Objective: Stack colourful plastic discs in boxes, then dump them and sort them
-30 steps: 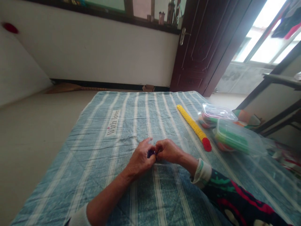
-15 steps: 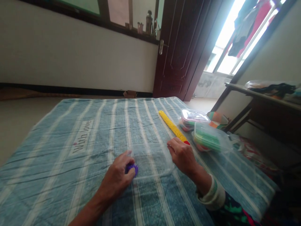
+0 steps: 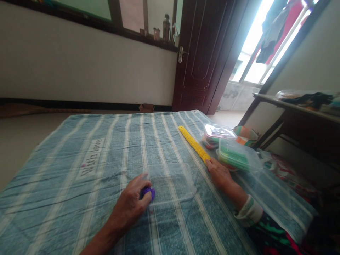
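Note:
My left hand point(image 3: 131, 205) rests on the blue striped cloth point(image 3: 87, 166), its fingers curled round a small purple bumpy piece point(image 3: 148, 192) at the near left corner of a clear plastic lid point(image 3: 172, 182). My right hand point(image 3: 218, 172) lies to the right, fingers closed over the near end of a long yellow bumpy strip point(image 3: 191, 142); the strip's red end is hidden under that hand.
Two clear plastic boxes point(image 3: 233, 154) with green and red contents stand to the right of the strip, on folded colourful cloth. A dark wooden door point(image 3: 204, 53) stands beyond the cloth. A wooden bench point(image 3: 297, 113) with clutter is at the right.
My right hand has moved right from the clear lid to the near end of the yellow strip and covered its red tip. My left hand has stayed on the purple piece.

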{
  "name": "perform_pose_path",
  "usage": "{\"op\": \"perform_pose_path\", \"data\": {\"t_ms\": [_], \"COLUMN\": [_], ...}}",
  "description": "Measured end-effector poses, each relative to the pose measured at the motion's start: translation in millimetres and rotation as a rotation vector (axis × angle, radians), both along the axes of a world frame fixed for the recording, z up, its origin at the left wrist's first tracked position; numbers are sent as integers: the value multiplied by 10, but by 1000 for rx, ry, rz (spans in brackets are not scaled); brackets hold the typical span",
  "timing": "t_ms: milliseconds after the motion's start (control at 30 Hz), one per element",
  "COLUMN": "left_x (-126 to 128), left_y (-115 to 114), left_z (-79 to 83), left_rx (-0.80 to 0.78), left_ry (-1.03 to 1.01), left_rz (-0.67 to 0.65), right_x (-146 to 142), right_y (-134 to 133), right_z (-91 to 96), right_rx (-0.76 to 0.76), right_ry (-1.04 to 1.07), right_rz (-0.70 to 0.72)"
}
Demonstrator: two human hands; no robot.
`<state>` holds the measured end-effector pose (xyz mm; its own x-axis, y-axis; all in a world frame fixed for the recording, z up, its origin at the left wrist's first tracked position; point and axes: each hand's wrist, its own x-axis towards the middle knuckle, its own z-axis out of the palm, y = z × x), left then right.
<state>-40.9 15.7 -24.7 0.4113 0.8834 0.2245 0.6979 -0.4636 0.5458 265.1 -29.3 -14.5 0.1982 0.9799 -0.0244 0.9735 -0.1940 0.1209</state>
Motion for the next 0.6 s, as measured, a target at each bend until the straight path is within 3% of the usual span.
{"op": "perform_pose_path", "data": {"t_ms": [600], "left_x": [3], "left_y": [-34], "left_z": [7], "left_rx": [-8], "left_ry": [-12], "left_rz": [-4], "right_x": [18], "right_y": [7], "right_z": [49], "right_rx": [-38], "right_ry": [-90], "right_rz": [4]}}
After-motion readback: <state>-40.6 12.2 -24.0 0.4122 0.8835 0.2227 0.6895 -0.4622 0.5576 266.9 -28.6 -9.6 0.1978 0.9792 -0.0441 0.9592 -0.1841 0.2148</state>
